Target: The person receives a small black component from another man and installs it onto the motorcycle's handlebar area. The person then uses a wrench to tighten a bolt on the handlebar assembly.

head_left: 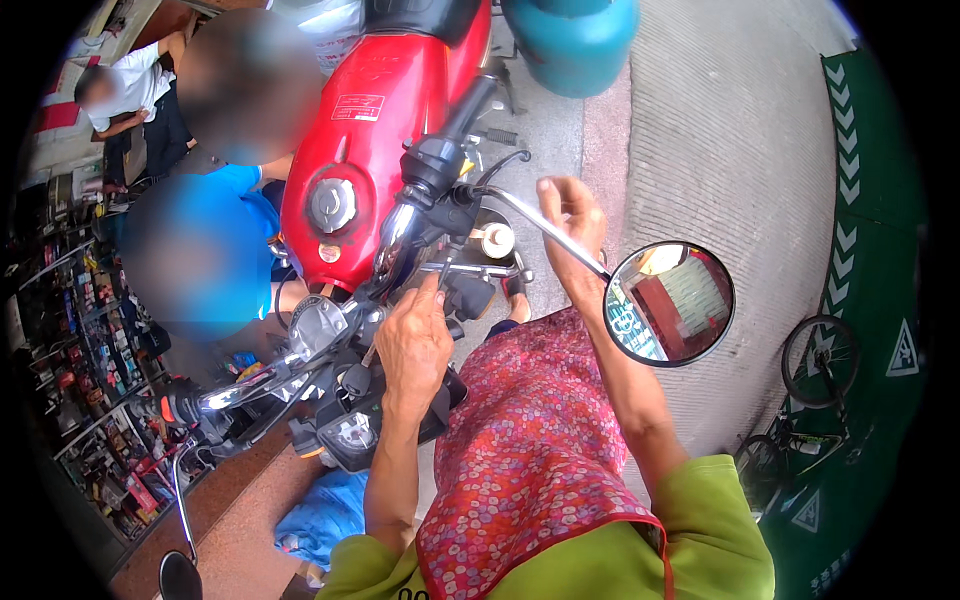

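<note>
Bike: a red bike takes up the upper middle of the scene, right in front of the wearer, its bars running on a slant across the view
Left hand: the left hand is over the front of the bike, among dark fittings; its fingers lie close together, only slightly bent, with one tip beside a thin dark cable; I cannot tell whether it touches or grips it
Right hand: the right hand is raised just beside the mirror's stem, fingers loosely curled, thumb up; part of the palm is hidden from me, so I cannot tell whether it holds anything
Mirror: the round mirror overlaps the right forearm, its glass full of reflections
Between the hands: a pale round cap
Tank top: a silver filler lid
Wearer: a red flowered apron over a lime shirt
Beyond the bike: a person in blue close to the tank, another in a white top farther off, and shelves crowded with small goods
Pavement: a teal gas bottle near the seat end, a blue bag by the front end
Far right: a bicycle near a green barrier marked with white chevrons
</note>
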`<state>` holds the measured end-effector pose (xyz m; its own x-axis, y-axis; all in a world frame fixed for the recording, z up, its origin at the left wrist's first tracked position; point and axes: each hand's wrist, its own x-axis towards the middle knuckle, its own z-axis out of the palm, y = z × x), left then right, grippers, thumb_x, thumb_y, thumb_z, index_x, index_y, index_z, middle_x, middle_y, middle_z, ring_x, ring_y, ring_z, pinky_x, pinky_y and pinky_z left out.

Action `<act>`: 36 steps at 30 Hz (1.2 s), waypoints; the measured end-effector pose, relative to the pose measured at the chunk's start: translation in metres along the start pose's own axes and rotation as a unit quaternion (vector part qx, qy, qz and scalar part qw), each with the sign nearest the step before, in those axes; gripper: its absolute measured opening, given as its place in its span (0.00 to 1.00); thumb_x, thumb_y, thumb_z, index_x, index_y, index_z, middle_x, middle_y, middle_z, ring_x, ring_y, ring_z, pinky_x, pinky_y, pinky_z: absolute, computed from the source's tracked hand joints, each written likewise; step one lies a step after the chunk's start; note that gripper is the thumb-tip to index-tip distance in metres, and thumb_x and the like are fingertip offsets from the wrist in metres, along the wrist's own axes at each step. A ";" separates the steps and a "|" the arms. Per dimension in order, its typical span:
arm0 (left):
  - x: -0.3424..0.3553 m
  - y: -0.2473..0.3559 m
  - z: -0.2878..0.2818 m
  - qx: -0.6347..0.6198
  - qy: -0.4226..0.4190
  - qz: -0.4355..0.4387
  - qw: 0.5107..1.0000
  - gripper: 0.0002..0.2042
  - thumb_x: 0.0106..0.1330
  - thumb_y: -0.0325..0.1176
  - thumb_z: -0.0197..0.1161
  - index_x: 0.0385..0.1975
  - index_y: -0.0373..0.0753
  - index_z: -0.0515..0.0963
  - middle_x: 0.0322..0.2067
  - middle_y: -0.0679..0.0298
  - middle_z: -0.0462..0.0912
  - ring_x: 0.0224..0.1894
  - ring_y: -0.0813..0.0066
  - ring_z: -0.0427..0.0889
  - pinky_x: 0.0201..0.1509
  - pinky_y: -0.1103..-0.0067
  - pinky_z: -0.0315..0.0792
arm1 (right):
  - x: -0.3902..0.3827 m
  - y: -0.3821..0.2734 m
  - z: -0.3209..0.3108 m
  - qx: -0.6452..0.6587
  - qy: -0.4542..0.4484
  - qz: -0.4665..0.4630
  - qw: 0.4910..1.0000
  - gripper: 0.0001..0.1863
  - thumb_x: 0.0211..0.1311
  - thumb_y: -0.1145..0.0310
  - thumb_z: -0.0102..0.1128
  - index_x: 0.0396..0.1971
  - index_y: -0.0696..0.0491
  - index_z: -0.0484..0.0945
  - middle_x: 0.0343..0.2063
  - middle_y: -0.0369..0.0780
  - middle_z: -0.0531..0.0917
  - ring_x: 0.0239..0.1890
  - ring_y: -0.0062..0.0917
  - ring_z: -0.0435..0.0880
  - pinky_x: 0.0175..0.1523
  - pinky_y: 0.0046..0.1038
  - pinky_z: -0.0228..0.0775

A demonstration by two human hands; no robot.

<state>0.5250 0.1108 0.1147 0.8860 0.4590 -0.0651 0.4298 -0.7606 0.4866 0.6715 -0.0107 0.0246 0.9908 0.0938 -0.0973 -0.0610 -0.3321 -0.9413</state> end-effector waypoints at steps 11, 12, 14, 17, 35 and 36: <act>-0.001 0.007 0.000 0.030 0.022 -0.098 0.994 0.09 0.60 0.30 0.59 0.35 0.31 0.79 0.29 0.49 0.80 0.30 0.52 0.80 0.34 0.71 0.72 | 0.137 -0.060 0.066 -0.173 -0.341 -0.471 0.795 0.30 0.59 0.40 0.45 0.33 0.54 0.81 0.31 0.42 0.81 0.48 0.32 0.74 0.59 0.42 0.52; 0.000 0.008 0.003 0.023 0.029 -0.118 0.992 0.09 0.60 0.29 0.58 0.34 0.31 0.79 0.27 0.50 0.79 0.28 0.52 0.79 0.32 0.70 0.71 | 0.137 -0.056 0.070 -0.175 -0.369 -0.457 0.790 0.30 0.60 0.40 0.44 0.31 0.54 0.81 0.30 0.42 0.81 0.46 0.32 0.75 0.58 0.41 0.52; 0.000 0.009 0.010 0.035 0.046 -0.127 0.990 0.08 0.60 0.29 0.58 0.34 0.31 0.79 0.27 0.51 0.79 0.28 0.52 0.79 0.32 0.69 0.71 | 0.138 -0.053 0.075 -0.179 -0.420 -0.434 0.776 0.31 0.61 0.39 0.41 0.28 0.54 0.82 0.27 0.42 0.81 0.41 0.31 0.76 0.55 0.38 0.53; -0.006 0.008 0.020 0.045 0.091 -0.116 0.988 0.08 0.59 0.28 0.58 0.35 0.32 0.79 0.24 0.53 0.78 0.27 0.53 0.77 0.31 0.70 0.70 | 0.134 -0.048 0.081 -0.175 -0.426 -0.434 0.774 0.32 0.62 0.40 0.39 0.27 0.52 0.83 0.26 0.40 0.81 0.40 0.30 0.75 0.53 0.37 0.52; -0.021 0.083 0.097 0.115 0.320 -0.339 0.877 0.37 0.59 0.35 0.59 0.60 0.18 0.47 0.63 0.32 0.40 0.65 0.36 0.44 0.67 0.62 0.50 | 0.145 -0.056 0.078 -0.257 -0.452 -0.454 0.723 0.30 0.66 0.44 0.31 0.38 0.51 0.79 0.36 0.41 0.80 0.47 0.34 0.73 0.53 0.41 0.54; -0.019 0.084 0.097 0.123 0.319 -0.341 0.876 0.37 0.59 0.35 0.59 0.60 0.18 0.47 0.63 0.31 0.40 0.66 0.36 0.44 0.67 0.62 0.50 | 0.147 -0.057 0.080 -0.266 -0.457 -0.451 0.719 0.30 0.66 0.44 0.31 0.38 0.51 0.79 0.36 0.41 0.79 0.47 0.34 0.73 0.53 0.41 0.54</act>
<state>0.5610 -0.0063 0.0725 0.1642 0.9486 0.2706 0.9151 -0.2489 0.3173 0.8112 0.0967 0.0378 0.0904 0.9932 0.0735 0.8525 -0.0390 -0.5213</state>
